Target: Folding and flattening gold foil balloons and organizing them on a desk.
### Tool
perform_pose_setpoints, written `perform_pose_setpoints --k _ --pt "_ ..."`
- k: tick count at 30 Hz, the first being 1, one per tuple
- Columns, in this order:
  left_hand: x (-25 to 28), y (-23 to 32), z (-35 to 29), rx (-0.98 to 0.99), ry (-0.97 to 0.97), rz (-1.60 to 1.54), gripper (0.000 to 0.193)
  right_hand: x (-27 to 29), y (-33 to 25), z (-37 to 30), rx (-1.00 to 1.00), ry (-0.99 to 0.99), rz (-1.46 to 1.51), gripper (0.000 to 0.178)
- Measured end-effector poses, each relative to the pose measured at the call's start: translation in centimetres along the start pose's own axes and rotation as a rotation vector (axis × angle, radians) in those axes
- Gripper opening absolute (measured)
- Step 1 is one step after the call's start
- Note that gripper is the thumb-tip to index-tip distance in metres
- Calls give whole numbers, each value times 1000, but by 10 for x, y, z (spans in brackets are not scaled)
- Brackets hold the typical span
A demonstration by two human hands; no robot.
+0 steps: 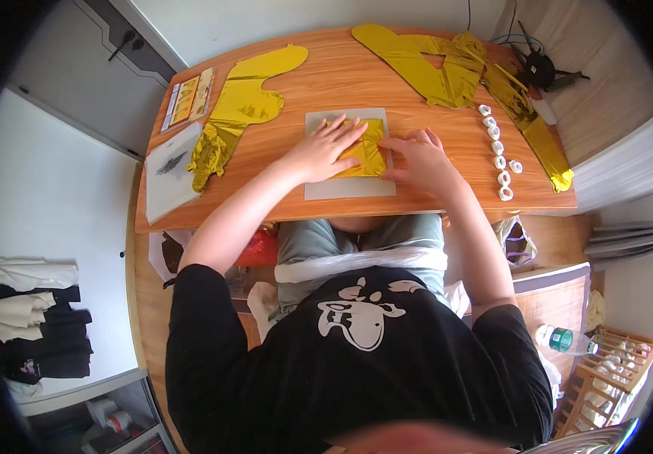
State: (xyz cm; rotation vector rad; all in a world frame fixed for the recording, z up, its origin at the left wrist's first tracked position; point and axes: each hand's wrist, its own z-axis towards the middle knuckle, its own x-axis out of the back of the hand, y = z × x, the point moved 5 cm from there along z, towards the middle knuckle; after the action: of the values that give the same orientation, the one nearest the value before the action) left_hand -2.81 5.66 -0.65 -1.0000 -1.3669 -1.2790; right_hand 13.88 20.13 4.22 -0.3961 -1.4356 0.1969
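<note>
A folded square of shiny gold foil [372, 155], which looks like a flattened foil balloon, lies on a grey rectangular sheet [349, 188] at the near middle of the table. My left hand [325, 153] rests flat over the left part of the foil, fingers spread and thumb toward me, hiding much of it. At the foil's right edge is my right hand [422, 160], its index finger and thumb apart and touching or nearly touching the edge, with the other fingers slightly bent. Nothing shows gripped in either hand.
Unfolded flat gold foil balloons lie on the wooden table [319, 76]: one at left [244, 98], another at far right [440, 64]. Several small white rolls [496, 132] line the right side. A white sheet [171, 172] and a printed packet [188, 99] sit left; a black tripod-like stand [540, 69] stands back right.
</note>
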Motion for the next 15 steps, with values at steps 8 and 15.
perform_pose_setpoints --k 8,15 --pt "23 -27 -27 -103 -139 -4 101 7 -3 5 -7 -64 -73 65" --pt "23 -35 -24 -87 -165 -96 115 0 2 7 -29 -64 -81 57"
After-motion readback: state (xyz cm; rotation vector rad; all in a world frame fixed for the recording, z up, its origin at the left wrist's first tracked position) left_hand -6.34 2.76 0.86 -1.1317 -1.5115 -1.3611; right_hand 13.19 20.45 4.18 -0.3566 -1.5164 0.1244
